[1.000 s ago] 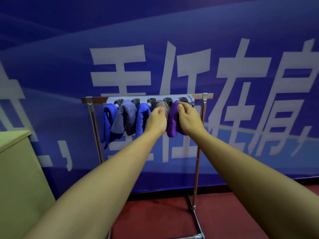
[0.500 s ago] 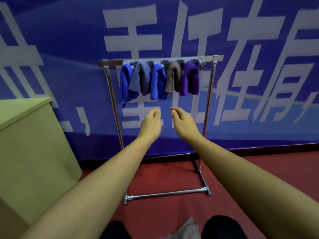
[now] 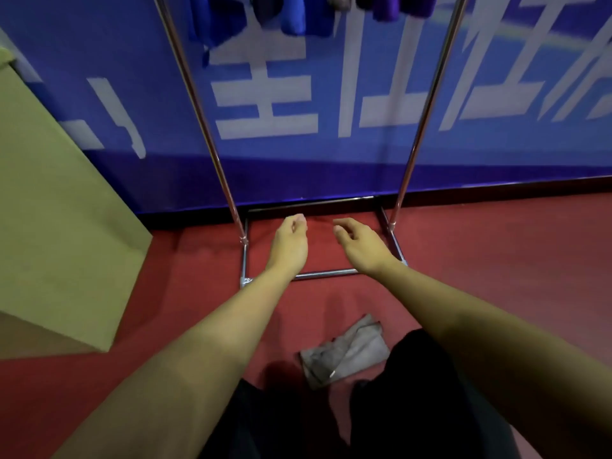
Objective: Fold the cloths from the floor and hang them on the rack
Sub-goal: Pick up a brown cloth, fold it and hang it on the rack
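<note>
Left hand point(image 3: 288, 241) was empty, fingers loosely curled inward, gripping nothing. Right hand point(image 3: 359, 240) was likewise empty, fingers relaxed and partly spread, thumb toward the left hand. Both hands were held out in front with bare forearms extended, a gap between them, seen over the rectangular floor base of the chrome metal tube rack point(image 3: 212, 140). Neither hand touched the rack. The rack's two shiny uprights rose from the base and leaned apart toward the top of the view, standing close against a blue banner with large white characters point(image 3: 298, 104). At the top edge, the lower ends of cloths hung on the rack: blue folded cloths point(image 3: 291, 18) toward the left, a purple folded cloth point(image 3: 390, 8) toward the right, and a sliver of a brownish one between them, mostly cut off. One crumpled grey cloth point(image 3: 344, 352) lay on the red floor point(image 3: 496, 260), well nearer the person than the rack base, just beside dark trouser legs point(image 3: 414, 376) at the bottom. A plain olive-green box-like cabinet point(image 3: 59, 226) stood on the floor to the left of the rack, apart from it.
</note>
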Demonstrator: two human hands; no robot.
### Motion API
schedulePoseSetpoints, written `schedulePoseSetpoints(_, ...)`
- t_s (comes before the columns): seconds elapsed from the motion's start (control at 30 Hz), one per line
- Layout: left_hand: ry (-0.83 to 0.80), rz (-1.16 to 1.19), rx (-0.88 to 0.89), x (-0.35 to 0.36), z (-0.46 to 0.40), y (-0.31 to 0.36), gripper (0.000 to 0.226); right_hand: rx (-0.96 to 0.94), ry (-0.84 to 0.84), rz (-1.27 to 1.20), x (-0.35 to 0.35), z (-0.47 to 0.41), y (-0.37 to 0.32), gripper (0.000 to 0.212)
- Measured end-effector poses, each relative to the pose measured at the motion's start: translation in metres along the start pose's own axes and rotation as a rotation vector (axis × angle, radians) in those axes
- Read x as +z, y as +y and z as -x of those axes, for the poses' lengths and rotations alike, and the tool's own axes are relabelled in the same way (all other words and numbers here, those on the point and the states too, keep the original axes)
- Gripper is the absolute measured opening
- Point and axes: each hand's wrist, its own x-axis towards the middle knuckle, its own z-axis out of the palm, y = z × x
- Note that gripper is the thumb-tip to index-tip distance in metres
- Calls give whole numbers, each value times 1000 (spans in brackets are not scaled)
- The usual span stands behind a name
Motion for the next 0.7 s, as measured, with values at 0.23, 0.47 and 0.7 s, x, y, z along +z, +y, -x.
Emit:
schedulePoseSetpoints(0.23,-96,-22,-102,63,-48,-67,35,140,-105,12,19,-47,82,35)
schedulePoseSetpoints(0.47,-181,-66,-240,129,-85,-152,30,290,-216,23,57,-73,176,33)
schedulePoseSetpoints(0.7,-252,-126,-403,180,-103,-231,29,452,-247,-55,112,-93,273,51)
